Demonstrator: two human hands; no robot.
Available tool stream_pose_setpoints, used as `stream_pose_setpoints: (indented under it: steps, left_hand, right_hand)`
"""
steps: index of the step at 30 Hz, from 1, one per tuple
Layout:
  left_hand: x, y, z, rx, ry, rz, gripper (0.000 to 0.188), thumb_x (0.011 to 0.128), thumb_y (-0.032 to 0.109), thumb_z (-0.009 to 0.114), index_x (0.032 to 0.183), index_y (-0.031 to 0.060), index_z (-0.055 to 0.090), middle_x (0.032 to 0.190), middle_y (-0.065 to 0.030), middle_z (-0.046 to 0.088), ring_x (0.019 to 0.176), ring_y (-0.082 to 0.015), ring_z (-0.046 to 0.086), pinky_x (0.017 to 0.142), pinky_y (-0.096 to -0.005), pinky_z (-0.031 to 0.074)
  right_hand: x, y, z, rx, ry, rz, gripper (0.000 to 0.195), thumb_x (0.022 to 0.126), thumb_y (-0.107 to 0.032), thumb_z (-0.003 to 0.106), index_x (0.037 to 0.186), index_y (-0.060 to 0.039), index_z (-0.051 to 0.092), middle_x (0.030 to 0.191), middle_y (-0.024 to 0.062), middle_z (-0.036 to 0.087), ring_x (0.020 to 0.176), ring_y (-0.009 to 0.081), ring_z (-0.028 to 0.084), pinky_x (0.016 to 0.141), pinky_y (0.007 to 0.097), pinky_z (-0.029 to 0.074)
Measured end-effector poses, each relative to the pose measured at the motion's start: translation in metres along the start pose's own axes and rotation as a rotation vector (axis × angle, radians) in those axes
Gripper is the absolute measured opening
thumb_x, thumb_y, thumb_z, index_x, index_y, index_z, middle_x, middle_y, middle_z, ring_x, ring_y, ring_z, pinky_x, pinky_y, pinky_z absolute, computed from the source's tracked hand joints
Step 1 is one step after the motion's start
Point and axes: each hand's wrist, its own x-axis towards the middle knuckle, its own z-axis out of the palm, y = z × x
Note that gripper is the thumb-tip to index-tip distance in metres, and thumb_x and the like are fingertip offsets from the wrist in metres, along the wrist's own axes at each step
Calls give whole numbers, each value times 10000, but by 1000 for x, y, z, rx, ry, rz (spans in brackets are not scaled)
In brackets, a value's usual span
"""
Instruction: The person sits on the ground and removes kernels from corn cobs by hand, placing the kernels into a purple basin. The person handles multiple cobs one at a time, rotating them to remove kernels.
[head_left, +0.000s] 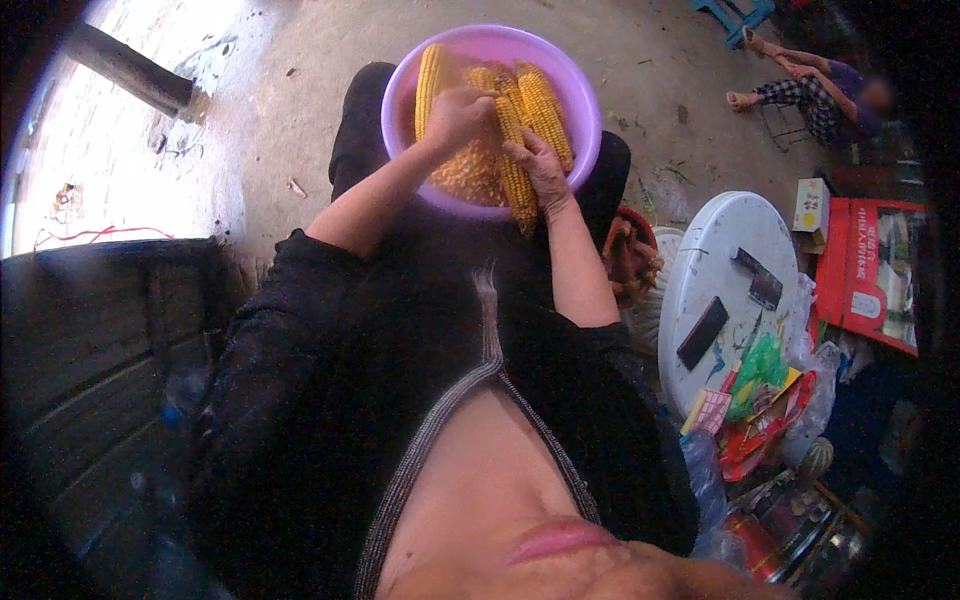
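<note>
A purple plastic basin (589, 82) rests on my lap between my knees. Loose yellow kernels (469, 176) lie in its near part. Slanting over them is a corn cob (517, 184), its lower tip at the basin's near rim. My right hand (541, 166) grips this cob from the right side. At the cob's upper end, my left hand (463, 116) is curled tightly against it, slightly blurred; its palm side is hidden. Another whole cob (430, 82) leans at the left inside the basin, and several more cobs (545, 109) lie to the right.
On my right stands a white round table (694, 247) holding a dark phone (703, 334), plastic bags (757, 367) and packaging. Below its edge is a red container (651, 225) with brownish contents. A seated person (814, 97) is farther off. Dark wooden furniture (112, 337) stands to my left.
</note>
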Motion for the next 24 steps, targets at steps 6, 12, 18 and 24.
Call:
stream_pose_setpoints:
  steps: [6,12,18,24]
  left_hand:
    - [4,-16,11,198,182,109,298,851,235,505,969,25,682,862,-184,668,791,-293,663,759,-387,507]
    - [1,-8,14,151,217,-27,248,887,183,547,945,-25,669,770,-63,656,718,-147,618,639,-295,496]
    - [4,-2,6,-233,60,-62,315,894,233,582,1066,-27,632,967,-59,653,902,-147,598,790,-278,477]
    - [-5,8,10,-250,-43,16,343,906,201,575,1148,-39,611,1032,-120,664,895,-167,621,768,-274,500]
  right_hand:
    - [1,2,-3,-47,1,21,521,819,-236,699,1247,-1,518,1074,2,593,936,84,560,816,231,458]
    - [-1,4,-5,-54,6,-4,482,813,-243,686,1203,2,545,1065,0,597,943,83,558,858,235,440]
    - [-7,-9,4,24,37,-1,393,836,-233,604,1156,-7,575,1052,32,593,929,139,571,857,306,467]
    - [-5,-7,3,-4,90,-17,367,849,-188,577,1165,-1,567,1095,45,583,976,161,571,906,317,450]
